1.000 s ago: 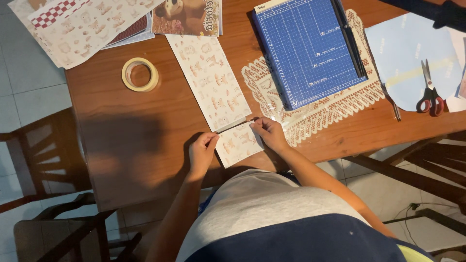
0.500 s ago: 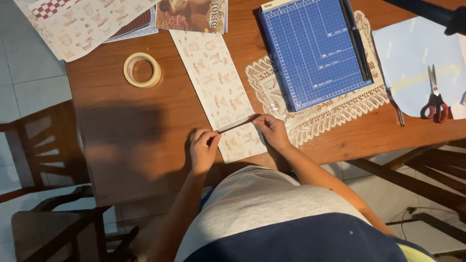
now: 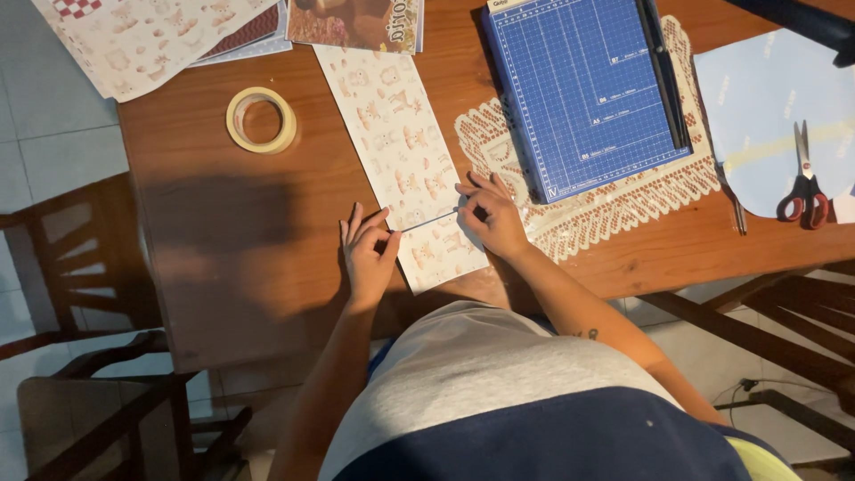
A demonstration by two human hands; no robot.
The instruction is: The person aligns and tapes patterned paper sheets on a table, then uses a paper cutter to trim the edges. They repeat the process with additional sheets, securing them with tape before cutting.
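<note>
A long strip of cream patterned paper (image 3: 392, 134) lies on the brown wooden table (image 3: 240, 240), folded over near its front end. My left hand (image 3: 365, 254) pinches the left end of the fold line. My right hand (image 3: 490, 218) presses down the right end of the same fold, fingers spread on the paper. The folded flap (image 3: 441, 254) lies between both hands, near the table's front edge.
A blue paper trimmer (image 3: 583, 89) sits on a white lace doily (image 3: 614, 205) right of the strip. A roll of tape (image 3: 261, 119) lies to the left. Red-handled scissors (image 3: 804, 187) rest on pale blue paper (image 3: 757, 98) at the right. More patterned sheets (image 3: 151, 36) lie at the back; wooden chairs (image 3: 80, 267) flank the table.
Both hands stay on the fold of the strip; my left fingers have spread slightly along the crease. The view has shifted a little.
</note>
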